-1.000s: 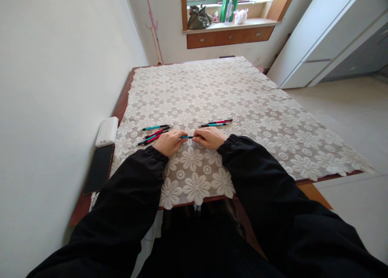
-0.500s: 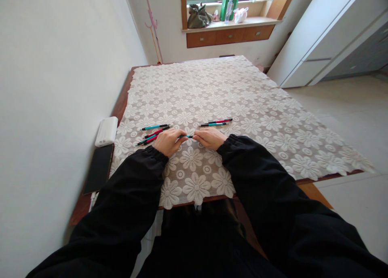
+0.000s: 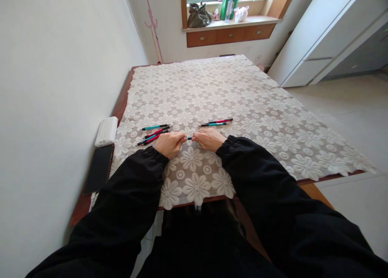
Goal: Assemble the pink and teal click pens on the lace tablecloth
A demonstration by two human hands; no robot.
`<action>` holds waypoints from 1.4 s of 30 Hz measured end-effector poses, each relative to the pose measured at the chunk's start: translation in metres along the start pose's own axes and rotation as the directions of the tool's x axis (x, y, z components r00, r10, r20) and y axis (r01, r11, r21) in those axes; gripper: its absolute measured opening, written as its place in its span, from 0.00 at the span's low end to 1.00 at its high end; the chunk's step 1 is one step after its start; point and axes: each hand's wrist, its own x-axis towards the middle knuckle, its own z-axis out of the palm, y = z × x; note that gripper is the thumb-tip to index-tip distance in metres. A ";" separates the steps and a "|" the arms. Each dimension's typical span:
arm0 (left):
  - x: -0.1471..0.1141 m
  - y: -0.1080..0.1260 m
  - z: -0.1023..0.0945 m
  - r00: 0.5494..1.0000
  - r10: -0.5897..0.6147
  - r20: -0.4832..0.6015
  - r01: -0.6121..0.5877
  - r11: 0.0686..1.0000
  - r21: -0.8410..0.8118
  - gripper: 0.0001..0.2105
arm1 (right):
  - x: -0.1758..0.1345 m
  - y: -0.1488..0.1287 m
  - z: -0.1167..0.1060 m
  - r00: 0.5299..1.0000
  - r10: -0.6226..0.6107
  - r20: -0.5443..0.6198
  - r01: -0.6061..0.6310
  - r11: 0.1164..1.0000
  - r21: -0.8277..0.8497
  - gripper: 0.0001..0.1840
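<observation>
Between my two hands is a teal and black pen [image 3: 189,138], mostly covered by fingers. My left hand [image 3: 170,143] is closed in a pinch on its left part, and my right hand [image 3: 209,139] pinches the right part. Several pens in red, teal and black [image 3: 153,135] lie loosely together just left of my left hand. A separate teal pen [image 3: 154,127] rests above them. Beyond my right hand, a red and black pen [image 3: 218,121] and a teal and black pen [image 3: 214,124] lie side by side.
A lace tablecloth [image 3: 194,88] covers the wooden table. Along its left edge sit a white power bank [image 3: 106,131] and a black flat device [image 3: 98,168], close to the wall. A windowsill at the back holds a dark bag [image 3: 198,15] and a green bag [image 3: 229,3].
My left fingers have curled more tightly around the pen, and less of it shows between my hands. The pens on the cloth have not moved.
</observation>
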 end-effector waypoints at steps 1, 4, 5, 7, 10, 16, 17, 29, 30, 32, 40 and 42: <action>0.000 0.001 -0.001 1.000 -0.002 0.011 0.002 1.000 0.001 0.16 | 0.000 0.000 0.000 1.000 -0.006 -0.003 0.006 1.000 0.003 0.23; 0.000 0.004 -0.005 0.999 -0.003 0.040 0.003 1.000 -0.008 0.15 | 0.000 -0.001 0.000 1.000 -0.014 -0.004 0.014 1.000 0.005 0.22; 0.000 0.005 -0.006 0.999 -0.001 0.050 0.001 1.000 -0.014 0.15 | 0.000 0.000 0.001 1.000 -0.014 -0.002 0.014 1.000 0.007 0.21; 0.000 0.006 -0.008 0.998 0.004 0.068 -0.003 1.000 -0.021 0.16 | 0.000 -0.001 0.002 1.000 -0.018 0.004 0.018 1.000 0.014 0.21; 0.001 0.007 -0.008 0.997 0.004 0.079 -0.002 1.000 -0.025 0.17 | 0.000 -0.002 0.002 0.999 -0.029 0.015 0.028 0.999 0.026 0.19; 0.001 0.005 -0.006 0.997 -0.009 0.078 0.012 0.999 -0.032 0.19 | 0.000 -0.003 0.000 0.999 -0.045 -0.013 0.045 0.999 -0.005 0.21; 0.001 0.005 -0.005 0.998 -0.014 0.064 0.016 0.999 -0.031 0.19 | 0.000 -0.002 0.001 0.999 -0.038 -0.027 0.038 0.999 -0.002 0.21; 0.003 0.000 0.001 0.990 0.119 -0.070 -0.124 0.990 -0.072 0.14 | -0.001 0.002 0.002 0.995 -0.028 -0.096 0.043 0.987 0.156 0.18; 0.003 0.000 0.001 0.991 0.115 -0.070 -0.119 0.991 -0.059 0.14 | -0.001 0.001 0.002 0.997 -0.012 -0.070 0.021 0.991 0.135 0.20; 0.003 0.002 0.001 0.992 0.107 -0.066 -0.109 0.993 -0.032 0.14 | 0.000 -0.001 0.002 0.999 0.022 -0.033 -0.018 0.996 0.092 0.21; 0.002 0.011 0.002 0.999 -0.010 0.038 0.007 0.996 0.092 0.14 | 0.003 -0.008 0.003 0.999 -0.015 -0.029 0.015 1.000 0.026 0.16; 0.001 0.012 0.001 0.998 -0.036 0.059 0.030 0.995 0.092 0.14 | 0.003 -0.009 0.002 0.998 -0.049 -0.042 0.048 0.999 -0.008 0.15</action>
